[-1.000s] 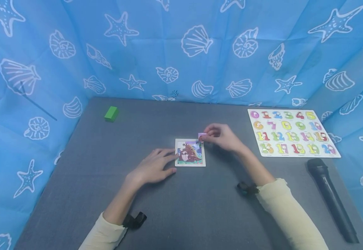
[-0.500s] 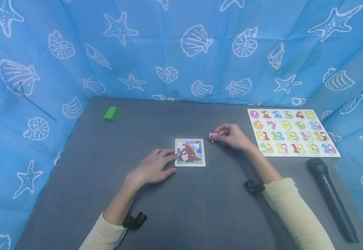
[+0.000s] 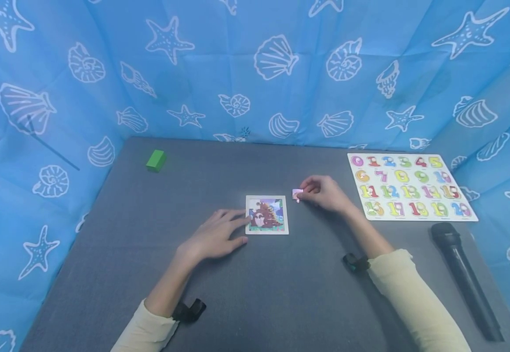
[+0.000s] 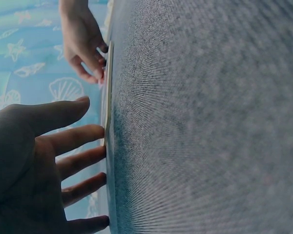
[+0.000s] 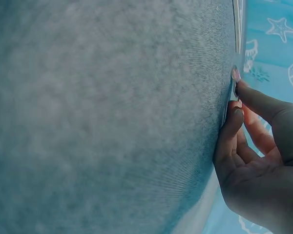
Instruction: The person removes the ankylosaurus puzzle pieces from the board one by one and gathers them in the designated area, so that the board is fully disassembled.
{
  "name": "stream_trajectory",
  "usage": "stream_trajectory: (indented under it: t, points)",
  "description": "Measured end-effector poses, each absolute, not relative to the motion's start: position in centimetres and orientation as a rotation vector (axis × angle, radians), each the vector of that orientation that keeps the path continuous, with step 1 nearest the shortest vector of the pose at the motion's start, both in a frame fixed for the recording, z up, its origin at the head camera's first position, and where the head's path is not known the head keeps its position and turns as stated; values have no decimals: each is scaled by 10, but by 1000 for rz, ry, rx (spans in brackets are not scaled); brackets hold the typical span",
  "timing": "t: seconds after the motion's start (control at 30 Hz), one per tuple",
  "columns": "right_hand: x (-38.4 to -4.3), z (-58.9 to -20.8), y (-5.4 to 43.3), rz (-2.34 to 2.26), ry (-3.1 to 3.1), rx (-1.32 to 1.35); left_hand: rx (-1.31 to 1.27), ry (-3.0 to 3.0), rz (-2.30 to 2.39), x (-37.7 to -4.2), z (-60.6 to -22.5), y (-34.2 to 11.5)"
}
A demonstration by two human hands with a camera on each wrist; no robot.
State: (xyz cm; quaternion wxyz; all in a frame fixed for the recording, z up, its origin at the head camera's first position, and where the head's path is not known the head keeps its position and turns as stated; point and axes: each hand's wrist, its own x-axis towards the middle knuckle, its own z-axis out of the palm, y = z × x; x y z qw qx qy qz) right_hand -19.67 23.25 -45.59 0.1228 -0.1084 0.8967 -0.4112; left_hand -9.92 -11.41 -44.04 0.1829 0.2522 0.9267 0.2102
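Note:
A small square jigsaw puzzle (image 3: 266,215) in a white frame, with a picture of a reddish-brown spiky dinosaur, lies on the grey table in the head view. My left hand (image 3: 216,233) rests at its left side, fingertips on the frame's edge and thumb near the lower left corner. In the left wrist view, that hand's fingers (image 4: 83,161) are spread and nearly straight. Just right of the puzzle, my right hand (image 3: 325,193) pinches a pinkish puzzle piece (image 3: 296,194) between thumb and fingers. The right wrist view has the piece (image 5: 235,74) edge-on, close over the tabletop.
A number puzzle board (image 3: 413,187) with coloured numerals lies at the back right. Below it is a black microphone (image 3: 466,281). A green block (image 3: 156,160) sits at the back left. A blue shell-patterned curtain (image 3: 246,73) encloses the table's back and sides.
My right hand has carried the puzzle piece from the puzzle's upper right corner rightward, off the frame, and over the last half second it barely shifted. The left hand has stayed in place.

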Motion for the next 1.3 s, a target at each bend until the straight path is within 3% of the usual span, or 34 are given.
stream_trajectory:
  t: [1.3]
  points:
    - [-183, -443, 200, -1388, 2458, -335, 698, 2618, 611, -100, -444, -114]
